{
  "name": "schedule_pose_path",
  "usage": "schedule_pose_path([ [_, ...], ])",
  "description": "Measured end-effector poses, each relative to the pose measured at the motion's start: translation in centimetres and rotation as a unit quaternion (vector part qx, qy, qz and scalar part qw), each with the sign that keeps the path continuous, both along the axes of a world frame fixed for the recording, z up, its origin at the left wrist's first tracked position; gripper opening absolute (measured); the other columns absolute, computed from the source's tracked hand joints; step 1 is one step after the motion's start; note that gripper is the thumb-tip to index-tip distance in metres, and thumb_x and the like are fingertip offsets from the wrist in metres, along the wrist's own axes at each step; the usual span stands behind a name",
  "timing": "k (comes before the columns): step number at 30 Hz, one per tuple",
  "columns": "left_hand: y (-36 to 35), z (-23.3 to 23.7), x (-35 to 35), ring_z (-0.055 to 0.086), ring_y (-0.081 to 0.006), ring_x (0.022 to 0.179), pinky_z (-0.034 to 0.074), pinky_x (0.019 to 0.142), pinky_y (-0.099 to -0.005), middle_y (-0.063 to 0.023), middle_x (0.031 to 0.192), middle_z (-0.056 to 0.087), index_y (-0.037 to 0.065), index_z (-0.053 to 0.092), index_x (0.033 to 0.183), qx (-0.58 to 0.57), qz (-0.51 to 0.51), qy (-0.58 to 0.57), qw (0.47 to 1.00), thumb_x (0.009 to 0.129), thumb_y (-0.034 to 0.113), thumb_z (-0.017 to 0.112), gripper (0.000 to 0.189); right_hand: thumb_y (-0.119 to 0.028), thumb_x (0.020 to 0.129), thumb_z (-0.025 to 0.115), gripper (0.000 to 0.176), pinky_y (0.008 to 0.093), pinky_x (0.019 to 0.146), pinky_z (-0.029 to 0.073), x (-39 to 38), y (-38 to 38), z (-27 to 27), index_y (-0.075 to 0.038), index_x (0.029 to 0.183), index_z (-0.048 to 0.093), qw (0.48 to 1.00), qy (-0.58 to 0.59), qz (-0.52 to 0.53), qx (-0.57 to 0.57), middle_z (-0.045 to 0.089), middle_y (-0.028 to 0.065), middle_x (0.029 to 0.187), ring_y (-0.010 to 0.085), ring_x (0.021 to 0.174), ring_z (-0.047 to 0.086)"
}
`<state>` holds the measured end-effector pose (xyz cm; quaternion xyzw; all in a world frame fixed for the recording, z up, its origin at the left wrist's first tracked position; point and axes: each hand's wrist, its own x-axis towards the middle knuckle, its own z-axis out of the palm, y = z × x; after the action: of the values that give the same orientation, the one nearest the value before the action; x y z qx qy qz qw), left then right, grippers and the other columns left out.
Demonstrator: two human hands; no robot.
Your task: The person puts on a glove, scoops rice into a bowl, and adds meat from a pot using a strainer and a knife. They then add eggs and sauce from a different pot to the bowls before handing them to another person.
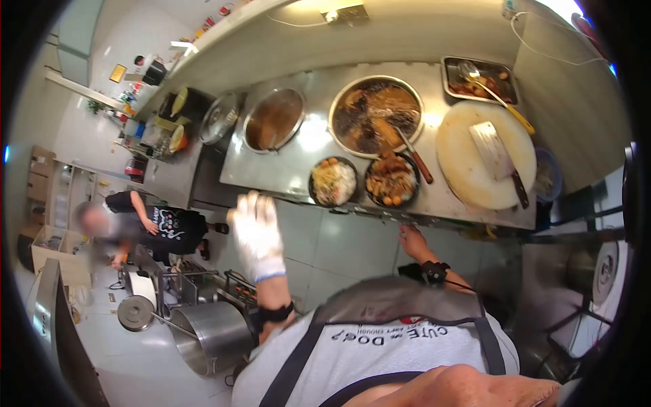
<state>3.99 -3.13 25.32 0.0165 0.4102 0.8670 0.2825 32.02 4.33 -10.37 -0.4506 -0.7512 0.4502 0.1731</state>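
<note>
My left hand [256, 234], in a white glove, is raised over the floor just off the counter's front edge, fingers stretched up and nothing in them. To its right, at the counter edge, stand a black bowl of rice and shredded vegetables [332, 182] and a black bowl with browned meat and round yellowish pieces [392, 180]. My bare right hand [413, 244] is low by the counter's front edge below the second bowl. Its fingers look loosely extended and hold nothing that I can see. Neither hand touches a bowl.
On the steel counter [312, 88] are a large pan of dark stew [359, 102] with a wooden-handled utensil, a pot of brown liquid [271, 122], a round cutting board [468, 183] with a cleaver [494, 152], and a tray [505, 64] with a ladle. A person [163, 220] stands at left near a tall steel pot [217, 339].
</note>
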Motion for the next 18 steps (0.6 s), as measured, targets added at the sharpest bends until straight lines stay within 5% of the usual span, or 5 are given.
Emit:
schedule_pose_path([
  [7, -23.2, -8.7, -13.6, 0.038, -0.0240, 0.131, 0.032, 0.106, -0.0469, -0.0070, 0.144, 0.045, 0.012, 0.047, 0.133, 0.413, 0.067, -0.415, 0.808, 0.102, 0.032, 0.031, 0.040, -0.028, 0.094, 0.057, 0.045, 0.0491, 0.099, 0.042, -15.5, 4.3, -16.1, -0.004, 0.132, 0.051, 0.985, -0.030, -0.101, 0.134, 0.056, 0.0184, 0.131, 0.0405, 0.118, 0.053],
  [9, -20.9, -5.7, -9.0, 0.033, -0.0264, 0.137, 0.030, 0.107, -0.0505, -0.0070, 0.151, 0.040, 0.011, 0.044, 0.137, 0.807, 0.289, -0.481, 0.182, 0.101, 0.029, 0.032, 0.042, -0.030, 0.096, 0.055, 0.044, 0.0477, 0.098, 0.044, -18.3, 4.1, -20.8, -0.004, 0.131, 0.052, 0.984, -0.009, -0.137, 0.111, 0.059, 0.0181, 0.128, 0.0379, 0.116, 0.055],
  [13, -32.2, -10.1, -12.5, 0.034, -0.0283, 0.139, 0.027, 0.110, -0.0522, -0.0045, 0.154, 0.036, 0.012, 0.044, 0.141, 0.812, 0.296, -0.465, 0.193, 0.102, 0.029, 0.032, 0.044, -0.029, 0.096, 0.055, 0.042, 0.0474, 0.096, 0.044, -20.5, 6.5, -22.3, -0.004, 0.129, 0.053, 0.979, -0.080, -0.152, 0.106, 0.059, 0.0174, 0.125, 0.0372, 0.114, 0.056],
  [15, -41.0, -13.9, -16.5, 0.034, -0.0251, 0.140, 0.025, 0.113, -0.0511, -0.0018, 0.154, 0.036, 0.013, 0.043, 0.142, 0.388, 0.170, -0.374, 0.825, 0.104, 0.029, 0.030, 0.044, -0.028, 0.095, 0.055, 0.041, 0.0472, 0.095, 0.045, -21.4, 7.5, -22.8, -0.004, 0.129, 0.053, 0.976, -0.103, -0.156, 0.109, 0.060, 0.0170, 0.124, 0.0368, 0.112, 0.056],
  [18, -46.5, -16.4, -18.5, 0.030, -0.0220, 0.143, 0.022, 0.115, -0.0494, 0.0003, 0.157, 0.033, 0.013, 0.038, 0.146, 0.593, 0.243, -0.453, 0.619, 0.105, 0.030, 0.027, 0.046, -0.028, 0.095, 0.055, 0.040, 0.0469, 0.094, 0.045, -21.8, 8.7, -22.2, -0.004, 0.127, 0.054, 0.972, -0.125, -0.158, 0.118, 0.061, 0.0165, 0.122, 0.0363, 0.110, 0.057],
])
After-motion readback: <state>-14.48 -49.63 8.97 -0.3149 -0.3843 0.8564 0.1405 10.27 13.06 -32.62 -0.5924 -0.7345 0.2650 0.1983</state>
